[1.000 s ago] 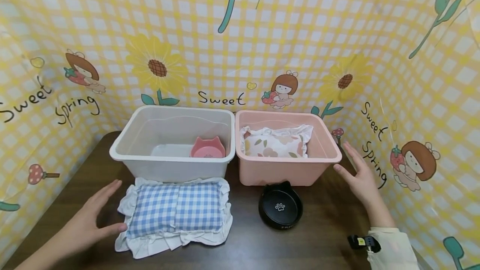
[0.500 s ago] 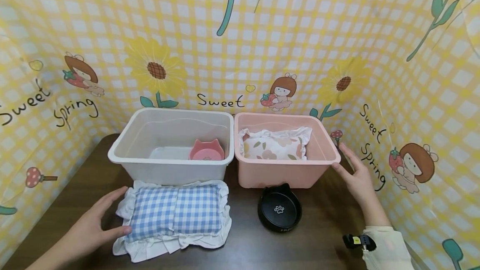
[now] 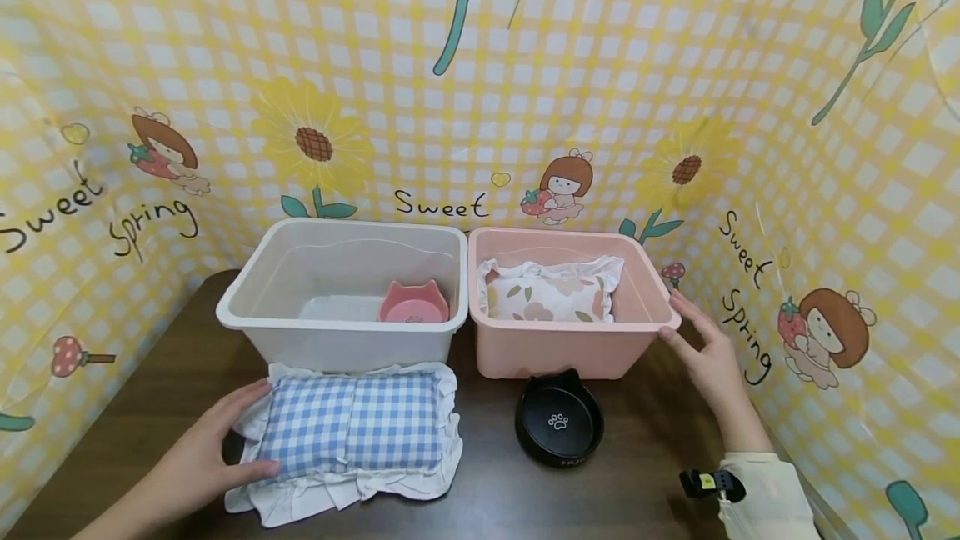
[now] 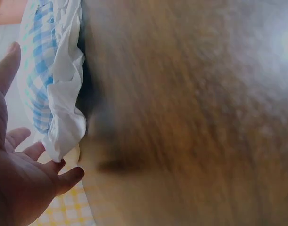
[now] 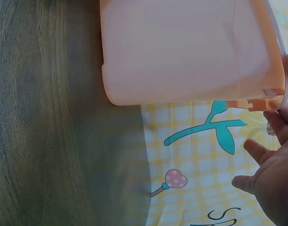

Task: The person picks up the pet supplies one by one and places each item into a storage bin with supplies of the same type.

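A blue-and-white gingham pillow (image 3: 352, 421) with a white ruffle lies on the table in front of the grey bin (image 3: 345, 344). At its left end is my left hand (image 3: 198, 452), fingers spread, the thumb over the pillow's front corner and the fingertips by the ruffle. The left wrist view shows the ruffle (image 4: 66, 94) beside those fingers. My right hand (image 3: 712, 361) touches the right front corner of the pink bin's rim (image 3: 577, 326) with thumb and fingertip, the other fingers loose. Inside the pink bin lies a floral pillow (image 3: 551, 294). A black cat-eared bowl (image 3: 559, 419) stands before it.
A pink cat-eared bowl (image 3: 414, 303) sits in the right part of the grey bin. Both bins stand side by side near the yellow checked cloth (image 3: 480, 107) behind and around the dark wooden table (image 3: 510, 498). A black strap device (image 3: 712, 485) is at my right wrist.
My left hand has moved right, onto the gingham pillow's left end. My right hand has moved left, from just beside the pink bin to its rim. The bins, bowls and pillows have not visibly moved.
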Action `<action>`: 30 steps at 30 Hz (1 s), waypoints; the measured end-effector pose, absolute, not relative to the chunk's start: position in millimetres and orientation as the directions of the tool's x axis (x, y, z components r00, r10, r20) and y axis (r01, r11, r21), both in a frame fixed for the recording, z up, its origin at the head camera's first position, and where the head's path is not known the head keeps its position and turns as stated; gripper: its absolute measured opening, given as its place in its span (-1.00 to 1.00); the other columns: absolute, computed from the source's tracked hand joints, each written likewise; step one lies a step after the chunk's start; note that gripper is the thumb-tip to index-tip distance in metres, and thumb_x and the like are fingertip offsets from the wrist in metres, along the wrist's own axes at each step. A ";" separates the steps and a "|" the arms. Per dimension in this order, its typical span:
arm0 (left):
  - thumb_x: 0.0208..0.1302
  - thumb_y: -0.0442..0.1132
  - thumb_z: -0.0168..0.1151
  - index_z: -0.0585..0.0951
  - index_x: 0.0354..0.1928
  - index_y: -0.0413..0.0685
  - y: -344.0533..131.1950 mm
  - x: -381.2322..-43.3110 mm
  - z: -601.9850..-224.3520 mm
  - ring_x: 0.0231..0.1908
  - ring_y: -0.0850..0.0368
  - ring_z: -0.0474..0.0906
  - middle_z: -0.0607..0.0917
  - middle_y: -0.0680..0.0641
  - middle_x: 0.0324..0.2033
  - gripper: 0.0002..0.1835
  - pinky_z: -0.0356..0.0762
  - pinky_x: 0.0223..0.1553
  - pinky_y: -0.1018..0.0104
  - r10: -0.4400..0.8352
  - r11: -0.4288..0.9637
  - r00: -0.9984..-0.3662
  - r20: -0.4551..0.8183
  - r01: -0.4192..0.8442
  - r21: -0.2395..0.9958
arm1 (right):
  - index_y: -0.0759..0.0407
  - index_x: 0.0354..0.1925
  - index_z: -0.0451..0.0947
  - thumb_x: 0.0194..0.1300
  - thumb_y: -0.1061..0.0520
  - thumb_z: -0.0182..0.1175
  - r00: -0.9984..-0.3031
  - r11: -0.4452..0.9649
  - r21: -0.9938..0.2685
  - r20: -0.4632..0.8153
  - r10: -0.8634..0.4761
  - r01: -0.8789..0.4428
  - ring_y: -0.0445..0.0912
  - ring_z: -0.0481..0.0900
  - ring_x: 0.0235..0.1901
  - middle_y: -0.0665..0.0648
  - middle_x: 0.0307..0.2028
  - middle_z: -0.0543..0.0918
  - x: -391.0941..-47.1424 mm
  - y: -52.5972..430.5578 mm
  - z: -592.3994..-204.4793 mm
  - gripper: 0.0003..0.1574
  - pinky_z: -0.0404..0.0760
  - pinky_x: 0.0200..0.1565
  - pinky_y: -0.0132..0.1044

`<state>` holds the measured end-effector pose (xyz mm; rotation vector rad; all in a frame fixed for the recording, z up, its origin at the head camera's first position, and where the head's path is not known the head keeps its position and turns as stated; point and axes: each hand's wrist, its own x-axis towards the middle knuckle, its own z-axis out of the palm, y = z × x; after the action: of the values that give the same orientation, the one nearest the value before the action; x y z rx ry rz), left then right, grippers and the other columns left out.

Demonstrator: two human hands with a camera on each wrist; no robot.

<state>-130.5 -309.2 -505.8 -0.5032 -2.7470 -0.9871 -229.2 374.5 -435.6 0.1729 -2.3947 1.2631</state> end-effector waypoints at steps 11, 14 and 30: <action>-0.17 0.12 0.70 0.43 0.38 -0.23 -305.3 -130.7 -504.7 0.26 -0.46 0.31 0.40 -0.32 0.35 0.08 0.35 0.03 -0.49 0.224 0.774 -0.942 0.251 0.328 0.541 | 0.25 0.38 0.47 0.44 0.16 0.29 -0.899 0.543 -0.785 0.422 0.116 -0.298 -0.46 0.27 0.38 0.18 0.44 0.43 -213.4 352.8 -410.5 -0.40 0.13 0.53 -0.07; -0.14 0.12 0.68 0.48 0.33 -0.24 -305.0 -130.4 -506.3 0.24 -0.43 0.36 0.44 -0.29 0.31 0.01 0.38 0.03 -0.45 0.223 0.778 -0.943 0.249 0.326 0.537 | 0.20 0.37 0.49 0.42 0.17 0.31 -0.903 0.536 -0.799 0.405 0.143 -0.273 -0.49 0.29 0.36 0.16 0.43 0.45 -219.9 360.5 -420.6 -0.40 0.12 0.53 -0.07; 0.00 0.34 0.51 0.60 0.25 -0.19 -302.7 -131.3 -500.8 0.23 -0.55 0.44 0.58 -0.42 0.23 -0.09 0.47 0.05 -0.42 0.102 0.824 -0.995 0.006 0.088 0.560 | 0.21 0.34 0.52 0.39 0.18 0.35 -0.917 0.500 -0.833 0.362 0.168 -0.237 -0.51 0.34 0.32 0.10 0.39 0.49 -226.3 363.4 -424.5 -0.41 0.20 0.31 -0.61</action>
<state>-131.3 -302.7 -500.8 -0.1578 -3.0236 -0.9267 -226.3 363.4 -424.5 0.0569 -2.3501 1.3947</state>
